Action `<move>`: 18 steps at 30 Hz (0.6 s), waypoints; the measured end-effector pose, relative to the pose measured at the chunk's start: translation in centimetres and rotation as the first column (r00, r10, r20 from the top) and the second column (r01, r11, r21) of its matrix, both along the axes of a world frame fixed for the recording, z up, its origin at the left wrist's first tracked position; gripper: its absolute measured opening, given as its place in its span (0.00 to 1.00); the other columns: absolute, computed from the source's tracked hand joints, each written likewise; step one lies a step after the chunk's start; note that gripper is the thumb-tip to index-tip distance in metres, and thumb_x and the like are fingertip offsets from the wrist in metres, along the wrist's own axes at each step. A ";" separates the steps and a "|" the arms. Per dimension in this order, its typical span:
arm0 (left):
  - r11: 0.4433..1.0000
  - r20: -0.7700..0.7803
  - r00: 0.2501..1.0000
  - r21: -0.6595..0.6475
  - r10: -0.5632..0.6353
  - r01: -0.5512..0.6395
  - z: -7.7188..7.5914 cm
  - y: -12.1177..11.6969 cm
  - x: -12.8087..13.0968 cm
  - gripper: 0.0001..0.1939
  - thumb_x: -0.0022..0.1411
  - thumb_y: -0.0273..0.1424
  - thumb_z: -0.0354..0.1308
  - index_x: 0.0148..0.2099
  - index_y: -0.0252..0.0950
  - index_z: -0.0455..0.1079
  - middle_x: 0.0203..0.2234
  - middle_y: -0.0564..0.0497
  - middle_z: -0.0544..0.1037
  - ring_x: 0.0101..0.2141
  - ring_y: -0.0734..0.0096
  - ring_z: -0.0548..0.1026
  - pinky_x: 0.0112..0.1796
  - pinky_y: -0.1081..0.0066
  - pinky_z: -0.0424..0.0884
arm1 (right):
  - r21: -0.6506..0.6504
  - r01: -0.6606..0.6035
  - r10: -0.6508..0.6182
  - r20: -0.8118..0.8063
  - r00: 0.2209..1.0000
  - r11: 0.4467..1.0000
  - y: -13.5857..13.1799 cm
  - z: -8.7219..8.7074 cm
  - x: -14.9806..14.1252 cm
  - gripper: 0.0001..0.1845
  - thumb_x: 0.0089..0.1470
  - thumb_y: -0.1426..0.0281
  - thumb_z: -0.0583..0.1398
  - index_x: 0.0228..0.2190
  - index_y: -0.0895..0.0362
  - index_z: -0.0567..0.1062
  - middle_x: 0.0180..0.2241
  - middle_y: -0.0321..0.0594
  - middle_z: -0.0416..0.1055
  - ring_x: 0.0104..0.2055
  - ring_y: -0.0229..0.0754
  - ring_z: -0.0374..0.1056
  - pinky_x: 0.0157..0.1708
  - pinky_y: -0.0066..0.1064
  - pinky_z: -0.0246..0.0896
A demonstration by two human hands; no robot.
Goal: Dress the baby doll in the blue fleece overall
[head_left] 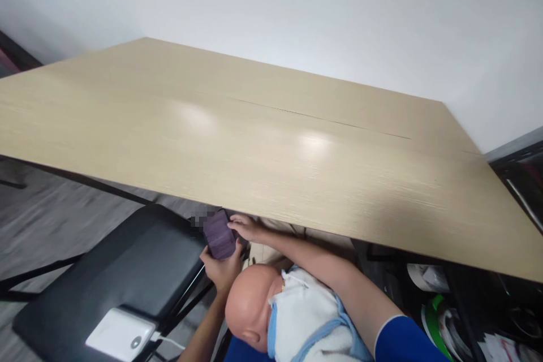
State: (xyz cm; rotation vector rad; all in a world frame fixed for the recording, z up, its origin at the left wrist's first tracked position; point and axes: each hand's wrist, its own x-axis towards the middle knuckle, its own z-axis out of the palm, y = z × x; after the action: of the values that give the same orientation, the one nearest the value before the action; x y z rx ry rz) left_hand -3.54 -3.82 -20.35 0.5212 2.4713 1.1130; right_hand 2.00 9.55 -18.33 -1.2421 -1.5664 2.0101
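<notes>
Below the table's near edge my left hand is closed round a dark purple phone, held from underneath. My right hand rests on the phone's right edge with its fingers stretched over it. A baby doll with a bare head and white and blue clothes lies on my lap, under my right forearm.
A wide light wooden table fills the middle, against a white wall. A black chair seat at the lower left carries a white power bank with a cable. Bags and clutter sit under the table at the right.
</notes>
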 end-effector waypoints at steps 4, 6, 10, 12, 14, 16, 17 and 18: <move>0.999 -0.011 1.000 0.029 0.019 -0.019 0.5 0.2 -0.5 0.49 0.61 0.51 0.75 0.74 0.35 0.60 0.66 0.23 0.78 0.67 0.28 0.79 0.64 0.39 0.77 | -0.089 -0.059 0.055 -0.044 0.998 0.994 -0.2 -0.5 -0.1 0.07 0.64 0.75 0.70 0.43 0.55 0.80 0.41 0.38 0.77 0.50 0.47 0.79 0.52 0.36 0.74; 0.998 -0.022 1.000 0.065 0.020 -0.019 0.5 0.2 -0.8 0.48 0.64 0.50 0.74 0.75 0.36 0.60 0.67 0.24 0.77 0.66 0.32 0.79 0.65 0.41 0.78 | -0.120 -0.085 0.078 -0.060 0.995 0.989 -0.3 -0.9 0.0 0.12 0.59 0.77 0.73 0.42 0.54 0.80 0.42 0.37 0.77 0.52 0.46 0.79 0.56 0.36 0.74; 0.985 -0.084 0.996 0.169 0.034 -0.020 -0.1 0.1 -1.7 0.51 0.60 0.48 0.75 0.76 0.31 0.63 0.67 0.27 0.77 0.66 0.34 0.80 0.67 0.43 0.77 | -0.153 -0.132 0.118 -0.096 0.988 0.979 -0.3 -1.7 0.1 0.21 0.52 0.80 0.77 0.46 0.56 0.81 0.44 0.38 0.78 0.54 0.45 0.78 0.63 0.38 0.72; 0.975 -0.113 0.993 0.224 0.034 -0.008 -0.5 0.1 -2.0 0.53 0.56 0.47 0.77 0.76 0.29 0.65 0.67 0.28 0.78 0.66 0.33 0.80 0.69 0.42 0.76 | -0.162 -0.145 0.129 -0.107 0.986 0.976 -0.1 -2.1 0.0 0.25 0.50 0.79 0.79 0.48 0.56 0.81 0.44 0.38 0.78 0.54 0.46 0.78 0.65 0.41 0.72; 0.963 -0.132 0.991 0.270 0.017 0.020 -0.8 0.2 -2.2 0.55 0.55 0.45 0.78 0.78 0.29 0.65 0.70 0.29 0.76 0.69 0.33 0.77 0.72 0.43 0.73 | -0.164 -0.152 0.134 -0.115 0.984 0.975 0.0 -2.5 0.0 0.30 0.47 0.76 0.82 0.50 0.57 0.81 0.44 0.37 0.77 0.55 0.47 0.78 0.67 0.43 0.72; 0.953 -0.143 0.990 0.303 0.011 0.033 -1.1 0.3 -2.2 0.57 0.55 0.43 0.79 0.80 0.30 0.62 0.73 0.29 0.72 0.72 0.33 0.73 0.74 0.43 0.70 | -0.161 -0.156 0.137 -0.124 0.983 0.975 0.2 -2.9 -0.1 0.35 0.42 0.73 0.85 0.50 0.58 0.81 0.43 0.37 0.76 0.54 0.48 0.78 0.68 0.45 0.72; 0.948 -0.148 0.989 0.316 0.014 0.034 -1.2 0.4 -2.3 0.58 0.54 0.42 0.79 0.80 0.30 0.61 0.74 0.28 0.71 0.74 0.32 0.71 0.75 0.41 0.69 | -0.158 -0.158 0.138 -0.130 0.982 0.975 0.3 -3.1 -0.1 0.38 0.39 0.71 0.86 0.51 0.58 0.81 0.42 0.36 0.76 0.53 0.48 0.78 0.68 0.47 0.72; 0.945 -0.153 0.988 0.324 0.016 0.034 -1.4 0.4 -2.3 0.59 0.54 0.42 0.79 0.81 0.30 0.61 0.75 0.27 0.70 0.74 0.31 0.70 0.75 0.39 0.68 | -0.152 -0.159 0.139 -0.136 0.981 0.975 0.3 -3.3 -0.1 0.41 0.37 0.69 0.88 0.51 0.58 0.81 0.41 0.36 0.75 0.52 0.49 0.79 0.68 0.49 0.73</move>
State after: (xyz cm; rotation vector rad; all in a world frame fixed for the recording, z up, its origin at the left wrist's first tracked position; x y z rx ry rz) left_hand -5.81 -3.44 -21.70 0.7374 2.4167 1.5441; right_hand 1.90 9.89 -21.68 -1.0568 -1.5024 2.3031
